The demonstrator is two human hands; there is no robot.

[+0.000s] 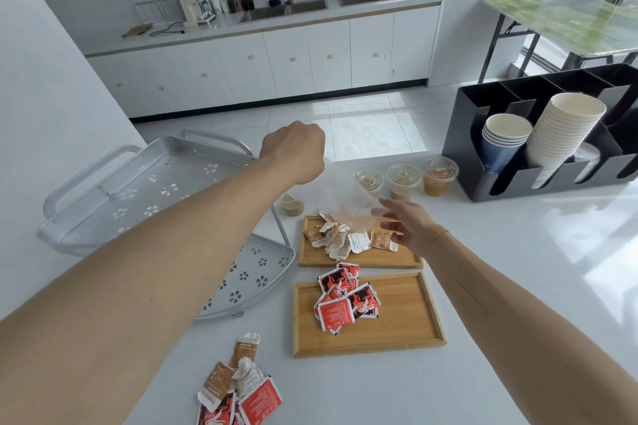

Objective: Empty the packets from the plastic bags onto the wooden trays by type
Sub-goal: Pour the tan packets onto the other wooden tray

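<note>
The left hand (293,152) is fisted around the top of a clear plastic bag (345,198), held up above the far wooden tray (386,257). The right hand (409,222), fingers loosely spread, touches the bag's lower edge; whether it grips is unclear. Under both hands brown and white packets (340,238) lie heaped on that tray. Nearer the body, red packets (345,300) sit on the near wooden tray (404,321). Beyond the right hand stand lidded cups (404,179); beneath the left forearm, a metal rack (145,190). Loose packets (238,386) lie nearest.
</note>
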